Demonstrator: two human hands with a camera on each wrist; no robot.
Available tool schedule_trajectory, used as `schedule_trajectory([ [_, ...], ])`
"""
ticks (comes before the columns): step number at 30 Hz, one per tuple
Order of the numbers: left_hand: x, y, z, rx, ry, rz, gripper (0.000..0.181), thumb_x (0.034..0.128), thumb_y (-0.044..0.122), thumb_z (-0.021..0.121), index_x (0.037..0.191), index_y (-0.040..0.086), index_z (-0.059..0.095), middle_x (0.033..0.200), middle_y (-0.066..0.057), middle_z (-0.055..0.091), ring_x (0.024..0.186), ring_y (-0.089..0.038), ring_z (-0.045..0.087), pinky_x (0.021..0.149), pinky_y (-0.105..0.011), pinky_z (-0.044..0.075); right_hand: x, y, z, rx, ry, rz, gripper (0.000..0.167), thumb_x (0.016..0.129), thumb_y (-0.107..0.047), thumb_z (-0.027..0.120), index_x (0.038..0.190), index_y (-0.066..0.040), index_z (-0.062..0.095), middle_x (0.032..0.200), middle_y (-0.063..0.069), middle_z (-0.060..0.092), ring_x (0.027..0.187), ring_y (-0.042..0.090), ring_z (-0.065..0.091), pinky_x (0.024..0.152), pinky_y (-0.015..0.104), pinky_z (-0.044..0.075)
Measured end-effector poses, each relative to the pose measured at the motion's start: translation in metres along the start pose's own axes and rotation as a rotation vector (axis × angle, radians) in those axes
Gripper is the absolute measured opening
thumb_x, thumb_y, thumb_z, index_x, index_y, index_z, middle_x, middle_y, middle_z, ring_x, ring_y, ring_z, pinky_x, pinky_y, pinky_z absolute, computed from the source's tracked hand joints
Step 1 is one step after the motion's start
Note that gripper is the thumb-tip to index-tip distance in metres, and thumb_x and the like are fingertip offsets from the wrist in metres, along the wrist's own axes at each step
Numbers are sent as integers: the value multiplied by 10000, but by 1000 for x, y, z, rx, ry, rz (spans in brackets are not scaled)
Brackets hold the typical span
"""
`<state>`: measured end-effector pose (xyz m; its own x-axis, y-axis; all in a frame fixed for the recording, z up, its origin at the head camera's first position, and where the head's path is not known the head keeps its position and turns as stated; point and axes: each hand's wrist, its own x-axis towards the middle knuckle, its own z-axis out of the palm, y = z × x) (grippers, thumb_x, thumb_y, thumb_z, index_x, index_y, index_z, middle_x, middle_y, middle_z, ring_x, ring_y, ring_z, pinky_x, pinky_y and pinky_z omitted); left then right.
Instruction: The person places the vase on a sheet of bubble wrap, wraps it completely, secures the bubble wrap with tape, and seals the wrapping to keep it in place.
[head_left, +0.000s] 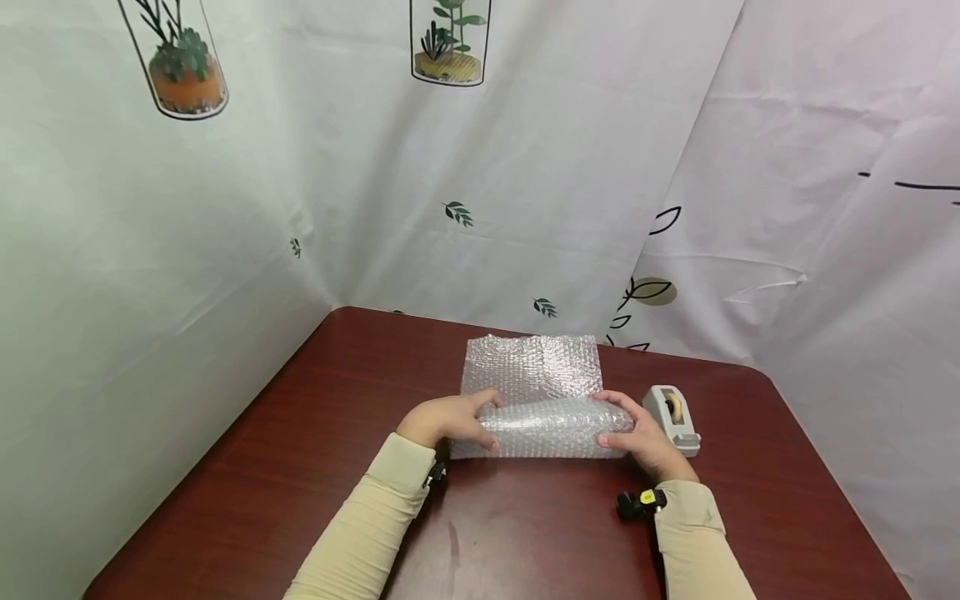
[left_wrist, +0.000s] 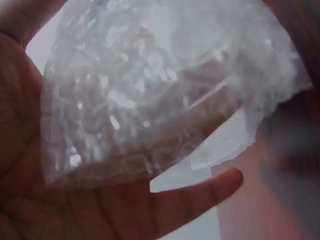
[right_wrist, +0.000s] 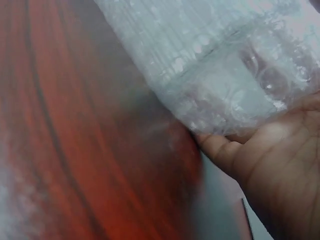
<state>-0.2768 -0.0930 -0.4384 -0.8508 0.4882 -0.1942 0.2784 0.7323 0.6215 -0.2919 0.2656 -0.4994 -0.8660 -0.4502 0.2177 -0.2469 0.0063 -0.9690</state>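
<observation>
A clear bubble wrap roll (head_left: 555,425) lies crosswise on the table, with a flat stretch of the same sheet (head_left: 536,362) spread behind it. My left hand (head_left: 453,418) holds the roll's left end, thumb in front and fingers behind. In the left wrist view that end of the bubble wrap (left_wrist: 135,90) sits against the palm, one finger reaching out below it. The right end is gripped by my right hand (head_left: 637,429), thumb on the near side. From the right wrist, the crumpled bubble wrap end (right_wrist: 225,90) touches the fingers. Whatever the roll contains cannot be made out.
A white tape dispenser (head_left: 672,419) with a yellowish tape roll stands just right of my right hand. The dark red wooden table (head_left: 337,375) meets white printed curtains (head_left: 375,167) at its back and sides.
</observation>
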Motion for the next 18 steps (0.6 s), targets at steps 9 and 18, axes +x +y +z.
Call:
schedule_trajectory([
  [9, 1, -2, -1, -11, -5, -18, 611, 791, 382, 826, 1327, 327, 538, 1452, -67, 538, 1206, -222, 567, 996, -440, 450, -1, 2, 0, -21, 26, 8, 618, 836, 33, 728, 1401, -2, 481, 1287, -1, 565, 997, 137, 597, 807, 278, 534],
  [18, 7, -16, -2, -55, -3, 2, 603, 845, 434, 783, 1384, 284, 560, 1440, -52, 552, 1305, -234, 517, 1062, -443, 419, 2, 7, 3, -53, 54, 35, 572, 914, -54, 659, 1451, -61, 460, 1255, -32, 587, 1032, 120, 583, 841, 271, 510],
])
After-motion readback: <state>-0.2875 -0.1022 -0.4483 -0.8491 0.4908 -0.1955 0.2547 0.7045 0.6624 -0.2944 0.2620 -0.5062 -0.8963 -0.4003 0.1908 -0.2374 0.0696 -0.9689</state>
